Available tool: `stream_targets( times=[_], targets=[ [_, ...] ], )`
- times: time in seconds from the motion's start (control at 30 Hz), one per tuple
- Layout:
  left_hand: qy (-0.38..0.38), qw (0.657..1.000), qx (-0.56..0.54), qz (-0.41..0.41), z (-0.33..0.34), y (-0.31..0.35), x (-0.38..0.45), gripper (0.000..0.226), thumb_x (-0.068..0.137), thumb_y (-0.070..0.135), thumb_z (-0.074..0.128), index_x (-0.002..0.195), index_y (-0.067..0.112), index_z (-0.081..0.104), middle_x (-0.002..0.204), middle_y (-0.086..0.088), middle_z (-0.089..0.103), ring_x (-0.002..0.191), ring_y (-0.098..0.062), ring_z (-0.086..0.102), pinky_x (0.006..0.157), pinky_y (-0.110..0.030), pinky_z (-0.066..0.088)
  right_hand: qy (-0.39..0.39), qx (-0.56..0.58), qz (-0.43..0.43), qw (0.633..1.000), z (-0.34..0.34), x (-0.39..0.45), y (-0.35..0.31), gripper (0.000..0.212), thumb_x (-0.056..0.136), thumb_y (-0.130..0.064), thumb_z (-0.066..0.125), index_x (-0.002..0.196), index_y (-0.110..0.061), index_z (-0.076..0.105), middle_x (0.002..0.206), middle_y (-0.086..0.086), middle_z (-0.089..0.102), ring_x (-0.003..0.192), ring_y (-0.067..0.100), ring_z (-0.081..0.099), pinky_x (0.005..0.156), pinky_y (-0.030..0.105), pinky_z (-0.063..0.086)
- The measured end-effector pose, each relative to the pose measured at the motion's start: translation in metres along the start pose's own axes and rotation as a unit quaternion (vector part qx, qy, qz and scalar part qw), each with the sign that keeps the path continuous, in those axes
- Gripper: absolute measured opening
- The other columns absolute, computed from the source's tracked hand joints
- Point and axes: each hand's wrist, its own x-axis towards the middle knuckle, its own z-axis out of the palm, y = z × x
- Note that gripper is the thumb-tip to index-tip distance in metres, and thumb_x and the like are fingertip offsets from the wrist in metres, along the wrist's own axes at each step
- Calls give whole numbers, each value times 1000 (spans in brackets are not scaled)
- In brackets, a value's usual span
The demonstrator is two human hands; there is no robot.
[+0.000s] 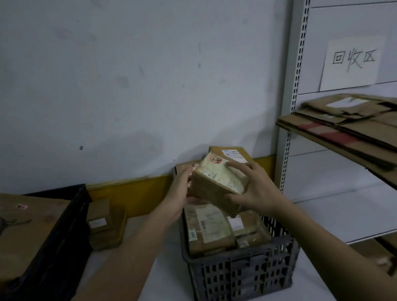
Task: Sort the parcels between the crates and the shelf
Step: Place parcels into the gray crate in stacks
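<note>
The left hand (182, 187) and the right hand (255, 193) share one grip on a small taped parcel (216, 181), fingers curled round its opposite ends, holding it tilted just above the grey crate (240, 275), probably so its label faces the person; more parcels (209, 230) lie packed inside that crate; left of the crate stands a black crate (64, 234) carrying a large box (25, 225); right of the crate, the shelf (354, 216) bears flattened cardboard (357, 128) under a handwritten sign (352, 62).

Parcel depot: crates (240, 277), shelf (290, 95), flattened cardboard (362, 128).
</note>
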Motion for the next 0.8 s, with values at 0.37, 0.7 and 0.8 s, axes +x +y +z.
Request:
stream_targets(
  times=[0.37,0.7,0.8],
  targets=[
    [-58,763,635,101,23,-129,-10,54,101,58,20,154,46,17,165,14,7,153,-21,-1,120,-57,1,92,8,317,944,47,-44,54,76,79,-58,71,146,-36,42,136,15,36,130,38,31,105,50,38],
    [-40,761,638,112,23,-128,-5,54,101,58,21,154,46,19,166,12,8,153,-21,0,120,-58,3,-70,-76,326,940,69,-54,61,78,81,-76,56,146,-34,41,136,18,44,120,36,51,94,40,46],
    [-45,757,642,114,24,-136,-9,55,101,59,20,154,45,18,166,12,8,153,-21,0,120,-58,5,-120,-99,316,936,65,-59,68,81,81,-76,56,146,-32,40,135,17,53,126,31,48,94,38,47]
  ],
)
